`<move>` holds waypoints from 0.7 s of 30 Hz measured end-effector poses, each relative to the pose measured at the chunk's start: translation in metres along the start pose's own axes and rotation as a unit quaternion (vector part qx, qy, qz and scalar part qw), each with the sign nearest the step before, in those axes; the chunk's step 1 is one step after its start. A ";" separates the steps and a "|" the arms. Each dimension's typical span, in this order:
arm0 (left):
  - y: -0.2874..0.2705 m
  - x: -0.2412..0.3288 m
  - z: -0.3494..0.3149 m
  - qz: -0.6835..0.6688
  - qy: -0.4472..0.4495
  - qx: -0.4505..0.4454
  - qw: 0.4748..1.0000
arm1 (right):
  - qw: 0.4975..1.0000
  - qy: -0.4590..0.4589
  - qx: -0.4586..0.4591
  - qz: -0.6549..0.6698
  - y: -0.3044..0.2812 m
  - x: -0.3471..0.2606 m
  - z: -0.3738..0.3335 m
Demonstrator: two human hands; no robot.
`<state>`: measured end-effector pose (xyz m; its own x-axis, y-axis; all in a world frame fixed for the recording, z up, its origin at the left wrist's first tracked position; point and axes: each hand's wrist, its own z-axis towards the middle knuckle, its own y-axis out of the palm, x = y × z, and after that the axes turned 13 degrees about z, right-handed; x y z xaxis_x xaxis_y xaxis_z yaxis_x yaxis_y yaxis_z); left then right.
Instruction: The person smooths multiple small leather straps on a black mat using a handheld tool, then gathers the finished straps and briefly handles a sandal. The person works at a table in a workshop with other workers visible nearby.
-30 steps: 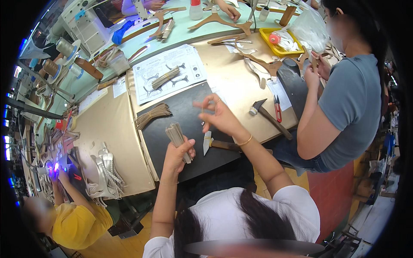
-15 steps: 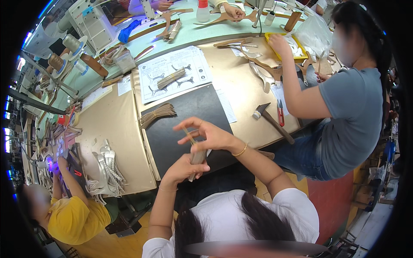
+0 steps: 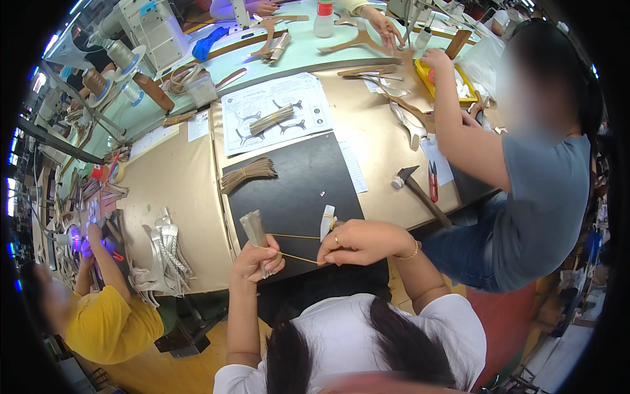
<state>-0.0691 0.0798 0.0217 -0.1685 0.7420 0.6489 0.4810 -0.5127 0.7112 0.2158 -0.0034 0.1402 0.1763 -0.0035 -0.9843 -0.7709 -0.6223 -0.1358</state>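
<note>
Beyond the black mat [image 3: 305, 187], a printed drawing sheet [image 3: 269, 98] is lying. By the mat's near right corner, your right hand [image 3: 367, 241] is pinching, fingertips together. By its near left corner, your left hand [image 3: 258, 264] is gripping a bundle of pale strips [image 3: 252, 226], fingers curled round it. Over the mat's near edge, a yellow band [image 3: 295, 257] caught in that pinch is running taut to the bundle.

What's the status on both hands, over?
Left hand gripping bundle of grey-beige strips. Yellow rubber band stretched between bundle and right hand. Bladed hand tool beside right hand, partly hidden.
</note>
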 end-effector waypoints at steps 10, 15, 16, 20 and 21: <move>0.017 -0.001 0.025 -0.020 0.172 0.229 0.958 | 0.877 -0.245 0.106 0.400 0.019 0.042 0.008; 0.045 -0.009 0.024 0.112 0.277 0.236 0.925 | 0.626 -0.286 0.218 0.692 0.015 0.071 0.032; 0.050 -0.010 0.023 0.154 0.279 0.248 0.915 | 0.614 -0.261 0.239 0.706 0.015 0.074 0.037; 0.064 -0.011 0.018 0.259 0.240 0.268 0.896 | 0.636 -0.188 0.341 0.667 0.022 0.078 0.057; 0.066 -0.011 0.017 0.276 0.221 0.267 0.897 | 0.672 -0.198 0.346 0.624 0.026 0.078 0.059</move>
<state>-0.0208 0.0447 0.0570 -0.0460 0.1348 0.9898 0.9192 -0.3822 0.0948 0.1736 0.0266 0.0528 -0.9428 0.1098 -0.3148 -0.2918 0.1848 0.9384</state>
